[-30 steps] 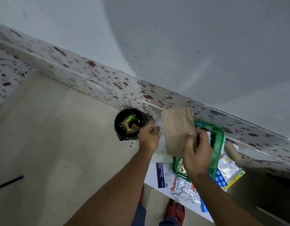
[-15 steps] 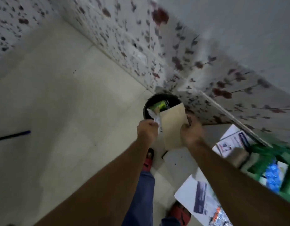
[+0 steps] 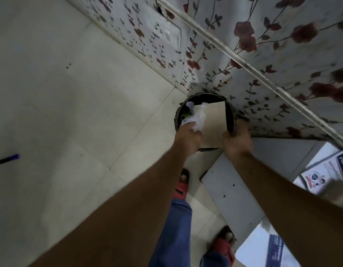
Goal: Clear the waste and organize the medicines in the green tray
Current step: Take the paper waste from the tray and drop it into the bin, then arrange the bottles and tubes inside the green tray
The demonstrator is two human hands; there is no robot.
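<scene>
Over the bin (image 3: 231, 120) (tiled floor, floral wall): left hand (image 3: 188, 139) grips plastic (image 3: 63, 120), right hand (image 3: 237, 140) a paper bag (image 3: 213, 122).
</scene>
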